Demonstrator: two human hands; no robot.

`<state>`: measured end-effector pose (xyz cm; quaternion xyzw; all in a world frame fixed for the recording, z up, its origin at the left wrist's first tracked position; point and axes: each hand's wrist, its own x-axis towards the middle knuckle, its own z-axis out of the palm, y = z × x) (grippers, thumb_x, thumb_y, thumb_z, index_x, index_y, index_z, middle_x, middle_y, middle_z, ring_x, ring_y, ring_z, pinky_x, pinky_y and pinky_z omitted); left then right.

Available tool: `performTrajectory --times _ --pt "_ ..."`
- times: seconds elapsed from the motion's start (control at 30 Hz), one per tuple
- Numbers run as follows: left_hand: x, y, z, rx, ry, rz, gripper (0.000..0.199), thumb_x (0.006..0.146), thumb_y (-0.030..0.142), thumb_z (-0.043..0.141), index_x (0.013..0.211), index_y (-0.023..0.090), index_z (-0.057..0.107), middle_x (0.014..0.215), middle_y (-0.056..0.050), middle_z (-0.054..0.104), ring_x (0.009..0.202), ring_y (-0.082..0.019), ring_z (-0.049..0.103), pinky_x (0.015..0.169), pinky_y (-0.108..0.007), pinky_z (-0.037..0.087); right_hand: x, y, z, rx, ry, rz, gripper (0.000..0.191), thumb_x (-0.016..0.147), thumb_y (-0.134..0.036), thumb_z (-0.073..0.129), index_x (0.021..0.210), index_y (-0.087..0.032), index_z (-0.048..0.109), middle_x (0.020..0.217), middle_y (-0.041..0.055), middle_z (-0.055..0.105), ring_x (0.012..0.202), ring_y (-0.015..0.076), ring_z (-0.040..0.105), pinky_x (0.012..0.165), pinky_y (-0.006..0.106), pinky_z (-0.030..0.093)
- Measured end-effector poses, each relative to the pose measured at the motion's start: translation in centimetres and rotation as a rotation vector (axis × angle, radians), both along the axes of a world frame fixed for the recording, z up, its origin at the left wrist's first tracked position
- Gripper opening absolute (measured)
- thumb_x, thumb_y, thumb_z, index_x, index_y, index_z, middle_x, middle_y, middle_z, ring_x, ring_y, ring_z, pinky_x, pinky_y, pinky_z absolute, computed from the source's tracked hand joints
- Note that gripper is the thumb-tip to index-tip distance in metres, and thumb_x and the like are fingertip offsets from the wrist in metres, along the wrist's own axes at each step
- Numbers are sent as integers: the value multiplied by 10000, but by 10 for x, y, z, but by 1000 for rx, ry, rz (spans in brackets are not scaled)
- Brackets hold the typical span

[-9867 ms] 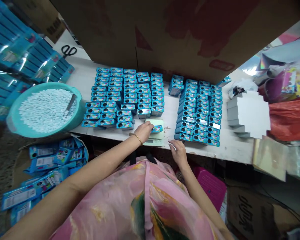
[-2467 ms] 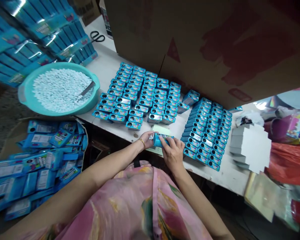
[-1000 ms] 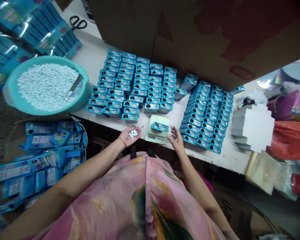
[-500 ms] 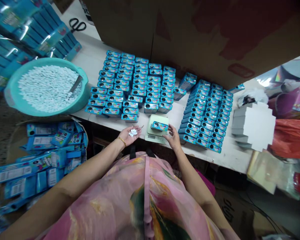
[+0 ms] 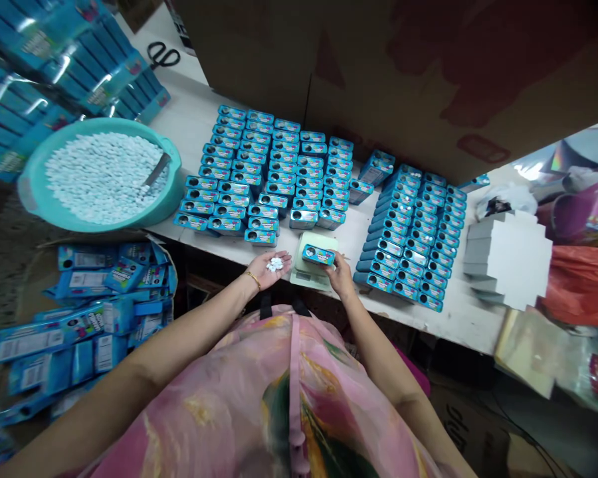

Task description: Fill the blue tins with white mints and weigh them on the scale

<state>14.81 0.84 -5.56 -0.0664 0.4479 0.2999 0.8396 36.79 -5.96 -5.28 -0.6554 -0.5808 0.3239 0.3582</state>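
Observation:
My left hand (image 5: 270, 269) lies palm up near the table's front edge, cupping a small heap of white pellets (image 5: 274, 264). Just right of it, a pale green kitchen scale (image 5: 306, 277) carries one small blue box (image 5: 317, 254). The fingers of my right hand (image 5: 341, 274) are closed on the right end of that box, which sits over the scale's plate; whether it is lifted is hard to tell. A turquoise basin (image 5: 172, 182) at the left holds many more white pellets, with a metal scoop (image 5: 157, 169) stuck in them.
Rows of upright blue boxes (image 5: 279, 169) stand behind the scale, and more rows (image 5: 403, 242) to the right. A carton of loose blue boxes (image 5: 104, 312) sits below the basin. Scissors (image 5: 163, 56), a large cardboard box (image 5: 359, 79) and white cartons (image 5: 508, 259) surround the table.
My right hand has moved in from beside the scale and taken hold of the box's right end. My left hand with the pellets has come slightly closer to the scale.

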Motion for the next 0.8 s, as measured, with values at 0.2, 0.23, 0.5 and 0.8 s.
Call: performTrajectory --times 0.2,0.23,0.5,0.8 --pt "26 7 3 -7 -38 2 236 792 188 419 859 57 604 635 -103 616 582 -188 597 568 -324 495 -25 -1 69 69 -617 254 436 806 -230 476 1238 -254 421 1050 65 527 959 221 414 845 361 307" --pt "30 8 3 -8 -44 4 239 793 190 416 854 56 604 634 -103 616 577 -189 596 562 -325 493 -27 -1 75 59 -687 272 428 809 -229 472 1233 -254 428 1028 67 532 945 223 409 833 362 300" --pt "45 11 -4 -15 -85 -8 203 783 191 449 832 72 604 615 -89 613 574 -186 593 562 -332 489 -31 -3 93 95 -875 312 409 845 -241 418 1253 -279 402 1066 73 518 969 229 382 836 380 256" --pt "43 13 -4 -37 -82 -8 207 784 175 447 763 57 616 648 -121 627 585 -181 602 577 -318 504 -12 -4 81 16 -779 185 392 834 -275 445 1223 -230 437 1033 66 530 931 221 401 797 350 297"
